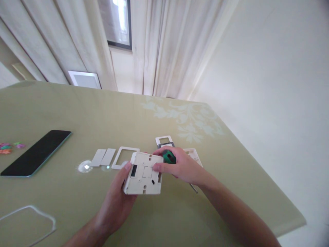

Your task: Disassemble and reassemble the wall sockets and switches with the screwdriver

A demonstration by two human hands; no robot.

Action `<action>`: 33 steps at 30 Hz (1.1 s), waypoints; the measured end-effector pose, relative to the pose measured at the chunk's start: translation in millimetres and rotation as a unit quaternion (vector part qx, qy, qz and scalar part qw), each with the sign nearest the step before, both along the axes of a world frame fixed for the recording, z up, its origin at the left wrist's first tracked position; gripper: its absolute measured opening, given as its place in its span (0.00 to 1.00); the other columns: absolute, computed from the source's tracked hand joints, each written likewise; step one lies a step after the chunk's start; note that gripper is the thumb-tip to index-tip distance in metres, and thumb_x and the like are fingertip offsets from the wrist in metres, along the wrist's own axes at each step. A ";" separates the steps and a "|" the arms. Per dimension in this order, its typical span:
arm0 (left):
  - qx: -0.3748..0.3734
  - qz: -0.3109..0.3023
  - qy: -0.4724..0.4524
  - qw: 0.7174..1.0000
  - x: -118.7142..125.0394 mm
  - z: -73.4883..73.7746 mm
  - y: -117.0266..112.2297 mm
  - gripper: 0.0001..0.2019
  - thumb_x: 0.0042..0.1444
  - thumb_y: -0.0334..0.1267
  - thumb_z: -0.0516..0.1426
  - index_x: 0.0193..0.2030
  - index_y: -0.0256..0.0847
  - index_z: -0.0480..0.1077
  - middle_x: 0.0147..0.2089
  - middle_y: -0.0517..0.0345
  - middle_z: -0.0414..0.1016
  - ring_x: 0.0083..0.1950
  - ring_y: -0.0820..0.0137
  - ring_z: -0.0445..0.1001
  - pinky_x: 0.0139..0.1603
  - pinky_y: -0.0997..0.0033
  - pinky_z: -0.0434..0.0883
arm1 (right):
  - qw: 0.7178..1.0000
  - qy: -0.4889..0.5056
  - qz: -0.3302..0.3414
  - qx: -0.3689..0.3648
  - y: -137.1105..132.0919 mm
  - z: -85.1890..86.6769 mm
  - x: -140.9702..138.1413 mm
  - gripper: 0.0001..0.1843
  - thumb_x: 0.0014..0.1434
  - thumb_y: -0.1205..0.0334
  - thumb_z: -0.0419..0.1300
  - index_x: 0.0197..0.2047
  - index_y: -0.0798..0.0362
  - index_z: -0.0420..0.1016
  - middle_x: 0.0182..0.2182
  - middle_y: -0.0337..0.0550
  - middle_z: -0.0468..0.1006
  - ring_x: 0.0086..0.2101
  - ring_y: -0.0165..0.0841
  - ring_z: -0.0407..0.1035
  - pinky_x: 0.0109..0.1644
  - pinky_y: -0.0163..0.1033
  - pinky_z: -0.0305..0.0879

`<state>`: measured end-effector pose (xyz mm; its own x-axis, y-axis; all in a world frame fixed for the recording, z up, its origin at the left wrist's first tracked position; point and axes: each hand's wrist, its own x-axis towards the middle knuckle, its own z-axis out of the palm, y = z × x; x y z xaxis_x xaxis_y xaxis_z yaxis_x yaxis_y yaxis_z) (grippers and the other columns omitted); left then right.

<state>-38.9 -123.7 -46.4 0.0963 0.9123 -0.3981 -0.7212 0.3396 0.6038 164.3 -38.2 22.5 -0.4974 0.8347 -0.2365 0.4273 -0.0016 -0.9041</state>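
A square white plastic housing (144,175), with small holes, slots and a dark rectangular window, is tilted up above the table. My left hand (119,195) grips it by its left edge, the thumb on the face and the other fingers underneath. A screwdriver with a green and black handle (169,156) is tucked in my right hand (183,164); its metal shaft sticks out below the wrist. The right thumb and fingers also touch the right side of the housing. What the hidden fingers do behind it, I cannot see.
Behind the hands lie a white frame (125,149), two flat white plates (103,157), a smaller white frame piece (163,138) and another white part (193,153). A dark phone (38,151), colourful small pieces (6,148) and a white cord (52,219) are leftward. The table edge (257,168) runs along the right.
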 end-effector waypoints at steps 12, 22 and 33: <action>-0.119 -0.053 0.031 0.991 -10.8 15.9 8.8 0.32 0.53 0.46 0.75 0.64 0.44 0.78 0.51 0.50 0.90 0.45 0.54 0.89 0.37 0.63 0.83 | 0.995 0.077 0.022 -0.066 3.7 -2.8 9.1 0.25 0.52 0.45 0.82 0.47 0.52 0.87 0.36 0.39 0.83 0.36 0.34 0.72 0.41 0.39 0.65; -0.092 -0.033 0.026 0.995 -0.6 2.2 11.5 0.20 0.52 0.39 0.79 0.49 0.42 0.81 0.37 0.57 0.88 0.28 0.69 0.83 0.32 0.73 0.80 | 0.971 0.091 0.171 0.143 -4.1 6.8 10.2 0.22 0.58 0.65 0.80 0.55 0.47 0.85 0.51 0.43 0.84 0.52 0.38 0.77 0.61 0.44 0.69; -0.010 -0.003 0.171 0.985 -9.1 1.0 9.3 0.24 0.51 0.56 0.78 0.48 0.44 0.85 0.48 0.55 0.88 0.45 0.64 0.85 0.41 0.75 0.79 | 0.969 0.038 0.197 0.144 0.1 7.1 15.2 0.21 0.68 0.68 0.67 0.63 0.49 0.78 0.58 0.46 0.83 0.57 0.38 0.77 0.65 0.46 0.69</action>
<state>-48.1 -114.4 -45.4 -0.0417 0.9039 -0.4256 -0.4742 0.3570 0.8048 179.5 -38.1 29.6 -0.7974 0.6028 0.0271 0.2765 0.4050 -0.8715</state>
